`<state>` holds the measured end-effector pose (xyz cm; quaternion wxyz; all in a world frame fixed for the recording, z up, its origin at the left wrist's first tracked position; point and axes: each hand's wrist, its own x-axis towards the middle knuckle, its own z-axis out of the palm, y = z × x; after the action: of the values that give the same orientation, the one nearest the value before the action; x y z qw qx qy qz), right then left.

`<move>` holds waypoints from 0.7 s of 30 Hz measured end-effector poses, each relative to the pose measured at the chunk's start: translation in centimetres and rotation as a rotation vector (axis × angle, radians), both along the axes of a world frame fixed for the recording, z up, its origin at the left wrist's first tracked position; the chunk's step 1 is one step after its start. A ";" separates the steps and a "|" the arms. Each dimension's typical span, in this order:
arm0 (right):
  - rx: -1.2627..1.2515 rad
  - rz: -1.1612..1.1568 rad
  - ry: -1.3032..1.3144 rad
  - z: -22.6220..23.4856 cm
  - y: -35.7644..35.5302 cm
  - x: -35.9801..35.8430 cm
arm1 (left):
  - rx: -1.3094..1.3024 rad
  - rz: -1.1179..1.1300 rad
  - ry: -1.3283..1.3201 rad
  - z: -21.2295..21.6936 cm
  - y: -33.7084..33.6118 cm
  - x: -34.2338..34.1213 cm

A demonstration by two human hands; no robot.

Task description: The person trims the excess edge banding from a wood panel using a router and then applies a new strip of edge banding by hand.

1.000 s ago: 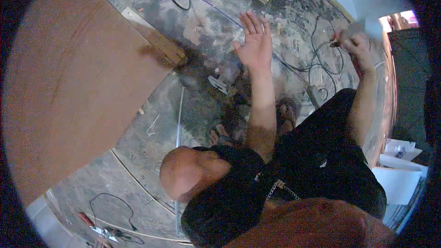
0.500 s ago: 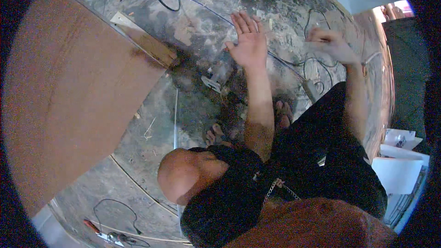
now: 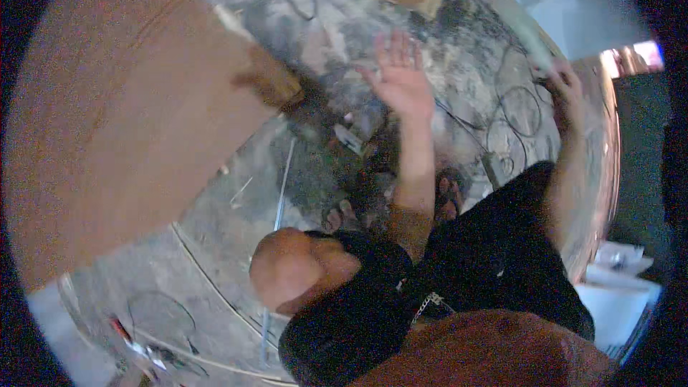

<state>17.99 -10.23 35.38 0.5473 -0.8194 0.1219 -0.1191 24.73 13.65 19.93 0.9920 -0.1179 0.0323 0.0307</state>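
My left hand is raised over the floor with its palm up and fingers spread, holding nothing. Out to the right, my right hand is smeared by motion beside looped dark cable; its fingers point away from me, and whether they hold anything does not show. On the floor below my left hand lies a small grey metal piece. A grey elongated piece lies by my right leg, near the cable.
A large brown board fills the left side, with a wood block by its corner. A thin metal rod lies near my left knee. A red-handled tool and cord lie at lower left. White sheets are stacked at right.
My right hand has swung outward to the right and its fingers now point away. My left hand stays open, palm up. The whole view has shifted a little, with the floor items moving right.
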 end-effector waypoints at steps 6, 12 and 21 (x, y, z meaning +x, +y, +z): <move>-1.151 0.078 0.255 -1.0 -1.7 0.0 | 0.030 -0.283 -0.165 2.3 -4.2 -2.6; -0.216 -0.010 0.151 0.5 -1.1 -0.3 | 0.105 -0.118 -0.141 4.6 -1.4 -1.2; -1.046 -0.127 0.247 -3.8 -10.7 1.2 | 0.191 -0.099 -0.194 6.6 -5.1 -2.8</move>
<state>19.17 -20.97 31.61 0.0397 -0.9815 0.1590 -0.0995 21.93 8.54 26.55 0.9975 -0.0237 -0.0609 -0.0267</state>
